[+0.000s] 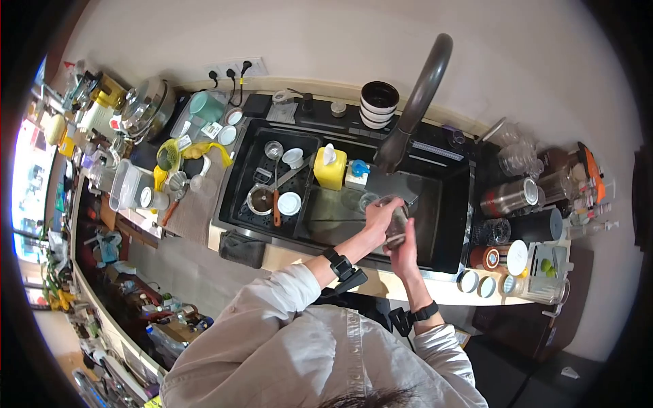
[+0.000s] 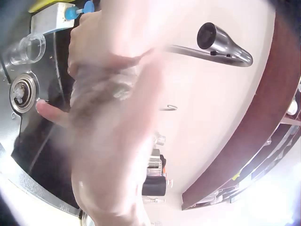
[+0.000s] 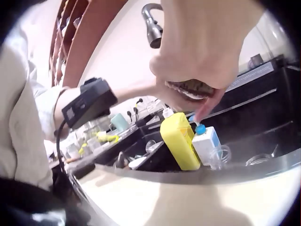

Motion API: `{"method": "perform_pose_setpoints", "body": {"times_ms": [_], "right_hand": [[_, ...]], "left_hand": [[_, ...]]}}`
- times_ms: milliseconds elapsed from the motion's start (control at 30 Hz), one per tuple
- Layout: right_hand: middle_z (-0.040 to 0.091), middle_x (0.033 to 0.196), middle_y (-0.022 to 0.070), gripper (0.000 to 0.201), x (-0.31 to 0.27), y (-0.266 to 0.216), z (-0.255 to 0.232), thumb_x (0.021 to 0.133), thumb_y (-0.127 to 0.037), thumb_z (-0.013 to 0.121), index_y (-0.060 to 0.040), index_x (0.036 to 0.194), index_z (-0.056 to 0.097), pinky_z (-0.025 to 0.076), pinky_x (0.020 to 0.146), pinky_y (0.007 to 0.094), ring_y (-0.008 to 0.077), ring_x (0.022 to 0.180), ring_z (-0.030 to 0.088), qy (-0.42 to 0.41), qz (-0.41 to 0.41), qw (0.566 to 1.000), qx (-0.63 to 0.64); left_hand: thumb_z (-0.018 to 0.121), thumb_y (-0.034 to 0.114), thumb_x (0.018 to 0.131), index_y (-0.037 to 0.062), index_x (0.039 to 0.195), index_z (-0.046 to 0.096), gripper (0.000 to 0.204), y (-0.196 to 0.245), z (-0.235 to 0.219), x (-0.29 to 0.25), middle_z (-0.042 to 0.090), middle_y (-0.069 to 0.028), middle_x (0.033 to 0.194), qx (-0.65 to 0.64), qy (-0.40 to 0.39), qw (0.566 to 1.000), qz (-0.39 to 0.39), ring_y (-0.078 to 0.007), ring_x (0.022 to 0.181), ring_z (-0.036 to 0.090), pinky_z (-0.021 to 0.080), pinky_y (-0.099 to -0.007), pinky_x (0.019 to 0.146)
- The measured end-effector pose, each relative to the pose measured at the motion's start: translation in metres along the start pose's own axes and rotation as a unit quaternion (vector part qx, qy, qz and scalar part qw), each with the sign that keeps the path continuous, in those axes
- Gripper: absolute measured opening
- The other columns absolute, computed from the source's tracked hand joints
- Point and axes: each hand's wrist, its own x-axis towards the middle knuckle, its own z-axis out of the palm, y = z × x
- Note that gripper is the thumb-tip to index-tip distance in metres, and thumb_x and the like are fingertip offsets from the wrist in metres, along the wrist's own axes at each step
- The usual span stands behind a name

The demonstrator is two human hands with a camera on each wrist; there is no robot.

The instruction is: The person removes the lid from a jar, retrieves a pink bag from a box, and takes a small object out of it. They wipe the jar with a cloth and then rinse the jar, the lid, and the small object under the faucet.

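Over the right basin of the black sink [image 1: 435, 251], both hands hold a clear glass [image 1: 396, 224]. My left hand [image 1: 378, 222] grips its upper side, and my right hand [image 1: 405, 253] is wrapped round the lower end. In the left wrist view the hands are blurred and hide most of the glass. Something dark and textured with a pale rim [image 3: 193, 88] shows between the hands in the right wrist view; I cannot tell what it is. Another small clear glass [image 2: 34, 48] stands in the basin near the drain [image 2: 22, 93].
A yellow pump bottle [image 1: 330, 170] and a white bottle with blue pump [image 1: 358, 178] stand left of the hands. The faucet [image 1: 416, 102] arches behind them. Bowls [image 1: 378, 105] are stacked at the back. The left basin holds a strainer [image 1: 260, 200]. Lids [image 1: 486, 286] and jars line the right counter.
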Motion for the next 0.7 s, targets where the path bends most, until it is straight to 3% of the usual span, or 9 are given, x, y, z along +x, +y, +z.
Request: {"method": "perform_pose_setpoints", "body": {"times_ms": [100,233,333,400,467,500,567,667,700], "right_hand": [[0.064,0.099,-0.004,0.039,-0.016,-0.031,0.027,0.097,-0.05,0.043,-0.0186,0.117,0.057,0.035,0.045,0.0181,0.0053,0.077,0.057,-0.041,0.051,0.97,0.234],[0.063,0.106,-0.0023,0.031,-0.017,-0.028,0.024,0.098,-0.033,0.048,-0.0176,0.123,0.053,0.037,0.047,0.0197,0.0074,0.081,0.057,-0.065,0.056,0.948,0.305],[0.063,0.106,-0.0015,0.031,-0.013,-0.016,0.011,0.097,-0.031,0.051,-0.0137,0.123,0.054,0.04,0.047,0.0231,0.0083,0.079,0.057,-0.004,0.014,0.983,0.182],[0.064,0.103,0.0031,0.03,-0.017,-0.021,0.009,0.094,-0.026,0.054,-0.0113,0.12,0.057,0.045,0.051,0.0271,0.0147,0.081,0.06,0.029,-0.119,0.983,-0.14],[0.064,0.102,0.0092,0.029,-0.019,-0.022,0.009,0.091,-0.021,0.057,-0.0091,0.117,0.059,0.048,0.057,0.0311,0.0233,0.086,0.061,0.029,-0.256,0.871,-0.419],[0.063,0.101,0.013,0.029,-0.016,-0.024,0.007,0.088,-0.019,0.058,-0.0081,0.115,0.06,0.049,0.06,0.0331,0.0287,0.089,0.061,0.011,-0.325,0.781,-0.533],[0.063,0.1,0.0205,0.03,-0.011,-0.029,0.004,0.084,-0.015,0.061,-0.0061,0.112,0.063,0.051,0.067,0.037,0.0396,0.096,0.06,-0.026,-0.439,0.541,-0.717],[0.063,0.099,0.0192,0.03,-0.007,-0.019,-0.001,0.084,-0.015,0.061,-0.0064,0.113,0.062,0.051,0.069,0.0381,0.0366,0.096,0.061,-0.061,-0.375,0.734,-0.563],[0.064,0.095,0.0135,0.024,-0.012,-0.013,0.003,0.086,-0.013,0.059,-0.0064,0.109,0.062,0.048,0.063,0.0342,0.0255,0.087,0.061,-0.02,-0.231,0.854,-0.465]], "left_hand": [[0.068,0.016,0.084,0.0032,0.105,0.059,0.026,-0.003,-0.012,0.001,0.065,-0.009,0.087,-0.089,-0.124,0.988,0.008,-0.0182,0.078,0.065,0.054,-0.0313,0.069],[0.066,0.018,0.085,0.0065,0.118,0.054,0.037,0.003,-0.02,0.003,0.064,-0.0098,0.098,-0.103,-0.24,0.965,-0.002,-0.0192,0.089,0.065,0.055,-0.0324,0.076],[0.066,0.026,0.085,0.0061,0.111,0.058,0.034,0.016,-0.023,0.003,0.064,-0.0077,0.097,-0.053,-0.293,0.954,-0.044,-0.0194,0.089,0.064,0.054,-0.0328,0.077],[0.071,0.025,0.082,0.0039,0.109,0.059,0.036,0.028,-0.016,0.0,0.064,-0.0077,0.096,0.05,-0.222,0.972,-0.058,-0.0187,0.088,0.063,0.053,-0.0318,0.076],[0.075,0.023,0.078,0.0017,0.106,0.059,0.038,0.037,-0.009,-0.009,0.064,-0.0078,0.095,0.101,-0.149,0.982,-0.049,-0.0178,0.086,0.063,0.052,-0.031,0.074],[0.077,0.022,0.076,0.0006,0.105,0.06,0.039,0.037,-0.002,-0.013,0.063,-0.008,0.094,0.099,-0.114,0.988,-0.03,-0.0172,0.084,0.063,0.051,-0.0308,0.072],[0.08,0.011,0.071,-0.0032,0.102,0.06,0.039,0.027,0.008,-0.009,0.063,-0.0088,0.088,0.043,-0.064,0.997,0.0,-0.016,0.077,0.062,0.05,-0.031,0.066],[0.077,0.007,0.072,-0.0037,0.1,0.06,0.035,0.024,0.007,-0.002,0.063,-0.0089,0.085,0.07,-0.051,0.996,0.003,-0.0166,0.073,0.062,0.052,-0.0313,0.066],[0.075,0.007,0.073,-0.0038,0.102,0.059,0.035,0.025,0.007,-0.001,0.063,-0.0094,0.086,0.074,-0.082,0.994,0.014,-0.0171,0.075,0.063,0.052,-0.0317,0.067]]}}
